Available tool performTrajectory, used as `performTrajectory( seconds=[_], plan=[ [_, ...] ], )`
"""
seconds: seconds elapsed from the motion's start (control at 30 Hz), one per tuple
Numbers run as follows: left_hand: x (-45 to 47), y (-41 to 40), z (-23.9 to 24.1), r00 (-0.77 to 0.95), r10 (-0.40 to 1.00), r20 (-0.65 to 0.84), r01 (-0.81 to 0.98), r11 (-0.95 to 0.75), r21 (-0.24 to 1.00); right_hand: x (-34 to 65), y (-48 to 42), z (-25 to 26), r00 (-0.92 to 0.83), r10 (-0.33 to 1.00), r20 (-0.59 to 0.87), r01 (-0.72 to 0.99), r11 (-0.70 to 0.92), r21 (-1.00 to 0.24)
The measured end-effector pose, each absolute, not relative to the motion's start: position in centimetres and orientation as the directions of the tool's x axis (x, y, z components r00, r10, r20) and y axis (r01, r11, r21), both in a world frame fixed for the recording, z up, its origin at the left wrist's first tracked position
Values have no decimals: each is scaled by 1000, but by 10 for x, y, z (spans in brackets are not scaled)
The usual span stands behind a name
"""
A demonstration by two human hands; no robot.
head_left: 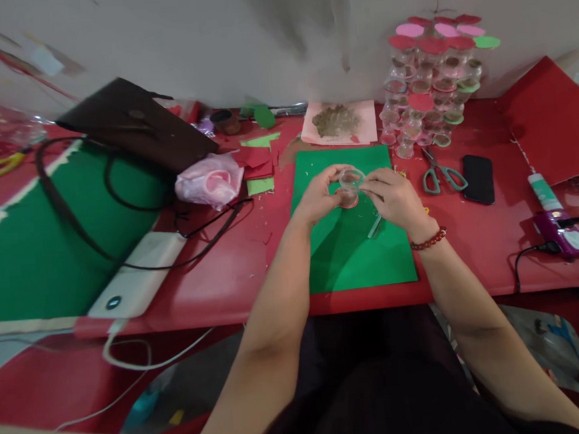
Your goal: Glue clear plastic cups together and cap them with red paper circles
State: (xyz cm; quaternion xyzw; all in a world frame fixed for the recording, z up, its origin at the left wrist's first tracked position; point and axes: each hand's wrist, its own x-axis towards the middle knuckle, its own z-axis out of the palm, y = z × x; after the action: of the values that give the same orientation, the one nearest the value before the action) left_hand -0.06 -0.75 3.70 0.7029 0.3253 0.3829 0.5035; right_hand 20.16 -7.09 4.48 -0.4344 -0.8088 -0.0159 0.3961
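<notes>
Over the green sheet (343, 259), my left hand (318, 198) grips a small clear plastic cup (351, 180) by its side. It looks like two cups joined at their narrow ends, with a pinkish lower end. My right hand (393, 195) has its fingers pinched at the right side of the cup's rim; whether anything small is between them is hidden. Just below that hand is a short translucent stick (374, 226), and I cannot tell whether it lies on the sheet. Grey-green scissors (441, 173) and a black phone (478, 179) lie to the right.
Behind stands a stack of joined clear cups (422, 89) topped with coloured paper discs. A brown bag (136, 125), a pink plastic bundle (210, 181), a white power bank (138, 276) and paper pieces (258, 169) are at left. A purple glue gun-like device (564, 232) with a cord sits right.
</notes>
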Motion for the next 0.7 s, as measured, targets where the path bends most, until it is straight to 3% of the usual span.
performTrajectory(
  seconds=[0.3, 0.47, 0.57, 0.7],
  plan=[
    [-3, -8, 37, 532, 825, 189, 98, -281, 955, 204, -71, 46, -399, 670, 625, 712, 657, -249],
    [-2, -8, 37, 516, 834, 196, 88, -279, 956, 203, -68, 45, -380, 707, 597, 777, 594, -209],
    [-1, -7, 37, 506, 828, 241, 50, -308, 950, 201, -67, 45, -311, 716, 626, 780, 568, -262],
    [-2, -7, 38, 482, 836, 262, 14, -306, 952, 202, -69, 47, -85, 725, 684, 755, 494, -430]
  ],
)
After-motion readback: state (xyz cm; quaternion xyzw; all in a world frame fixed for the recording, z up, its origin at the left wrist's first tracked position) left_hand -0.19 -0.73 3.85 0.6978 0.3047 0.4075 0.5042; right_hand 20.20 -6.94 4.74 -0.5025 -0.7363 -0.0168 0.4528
